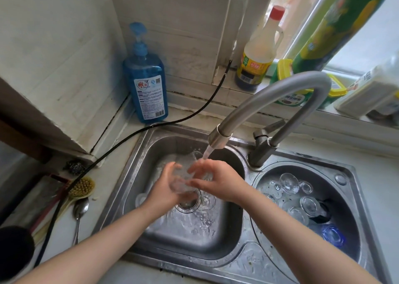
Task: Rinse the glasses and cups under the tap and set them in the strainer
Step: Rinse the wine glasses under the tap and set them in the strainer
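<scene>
Water runs from the grey tap [218, 140] into the left sink basin [142, 154]. Under the stream I hold a clear glass [183, 181] on its side over the drain. My left hand [166, 188] grips it from the left, and the fingers of my right hand [213, 181] curl over it from the right. The round strainer basin [336, 221] on the right holds several upturned clear glasses [289, 183] and a blue glass [333, 235]. Another clear glass [141, 199] lies in the left basin beside my left wrist.
A blue soap pump bottle [146, 78] stands behind the sink. A black hose [133, 133] crosses the counter on the left. A brush [81, 188] and a spoon [78, 214] lie left of the basin. Bottles [257, 52] line the window sill.
</scene>
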`<state>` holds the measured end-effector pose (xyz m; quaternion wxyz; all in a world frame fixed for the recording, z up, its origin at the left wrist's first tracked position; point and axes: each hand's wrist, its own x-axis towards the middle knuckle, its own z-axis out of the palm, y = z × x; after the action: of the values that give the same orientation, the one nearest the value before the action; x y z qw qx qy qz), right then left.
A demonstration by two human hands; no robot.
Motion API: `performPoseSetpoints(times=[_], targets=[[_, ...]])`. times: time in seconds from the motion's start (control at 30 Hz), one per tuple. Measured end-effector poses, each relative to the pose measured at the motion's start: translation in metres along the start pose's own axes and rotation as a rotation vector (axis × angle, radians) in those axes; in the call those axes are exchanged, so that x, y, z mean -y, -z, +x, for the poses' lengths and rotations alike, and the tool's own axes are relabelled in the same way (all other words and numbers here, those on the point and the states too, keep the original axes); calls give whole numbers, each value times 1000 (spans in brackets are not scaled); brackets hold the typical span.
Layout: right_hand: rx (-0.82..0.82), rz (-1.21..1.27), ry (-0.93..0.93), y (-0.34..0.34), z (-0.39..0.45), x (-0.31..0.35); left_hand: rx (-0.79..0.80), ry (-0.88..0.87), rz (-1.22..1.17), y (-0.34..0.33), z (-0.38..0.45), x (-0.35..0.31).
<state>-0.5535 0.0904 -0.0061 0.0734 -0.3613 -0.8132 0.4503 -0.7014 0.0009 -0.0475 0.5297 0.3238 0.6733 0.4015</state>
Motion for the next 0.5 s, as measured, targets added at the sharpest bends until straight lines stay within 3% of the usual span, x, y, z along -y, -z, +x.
performPoseSetpoints(times=[0.1, 0.2, 0.37, 0.5], targets=[[188, -75, 37, 15, 3, 5, -42, -146, 169, 5, 8, -3], [212, -192, 165, 25, 3, 12, -71, -209, 286, 7, 6, -7], [182, -595, 328, 28, -5, 22, 12, -311, 255, 10, 3, -12], [285, -626, 298, 21, -11, 18, 13, -325, 358, 6, 4, -9]])
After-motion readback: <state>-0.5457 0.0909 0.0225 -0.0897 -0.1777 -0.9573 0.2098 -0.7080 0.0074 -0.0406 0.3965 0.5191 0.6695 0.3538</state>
